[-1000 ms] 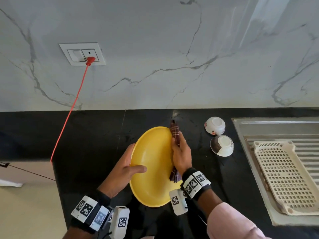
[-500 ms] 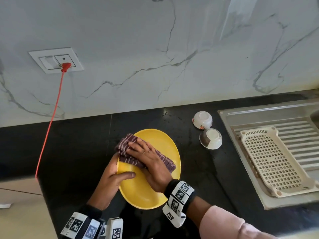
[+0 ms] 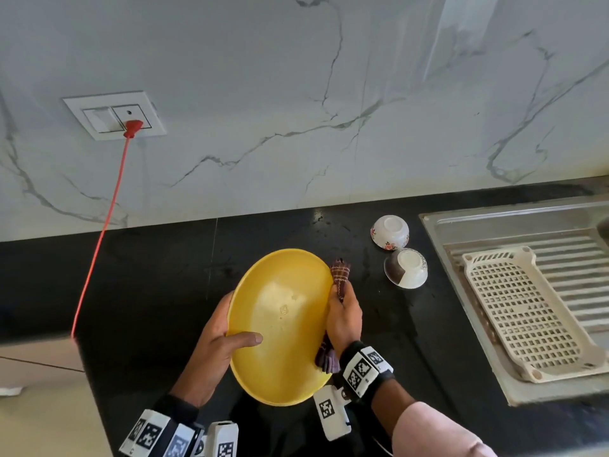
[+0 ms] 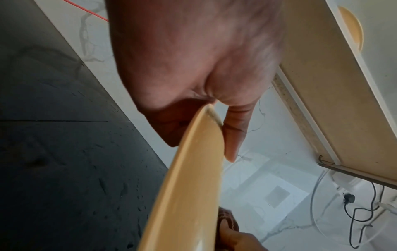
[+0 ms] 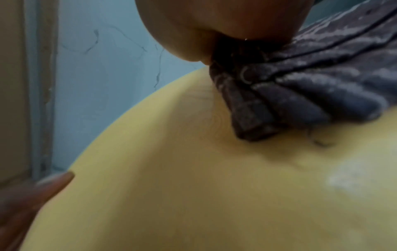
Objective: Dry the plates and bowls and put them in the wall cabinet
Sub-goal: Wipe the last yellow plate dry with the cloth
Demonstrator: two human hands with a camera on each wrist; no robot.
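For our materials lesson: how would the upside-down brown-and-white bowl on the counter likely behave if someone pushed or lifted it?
The brown-and-white bowl sits rim-down on the black counter, so it would probably slide rather than roll or tip. Its glossy surface looks ceramic: likely stiff, fairly heavy for its size, and breakable if dropped. Droplets on the counter suggest that it may be slippery.

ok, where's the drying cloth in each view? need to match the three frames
Head: cloth at the right rim of the yellow plate, gripped by the right hand.
Left wrist: only a maroon scrap at bottom centre, beside the plate edge.
Right wrist: bunched folds upper right, against the plate.
Shared landmark: the yellow plate.
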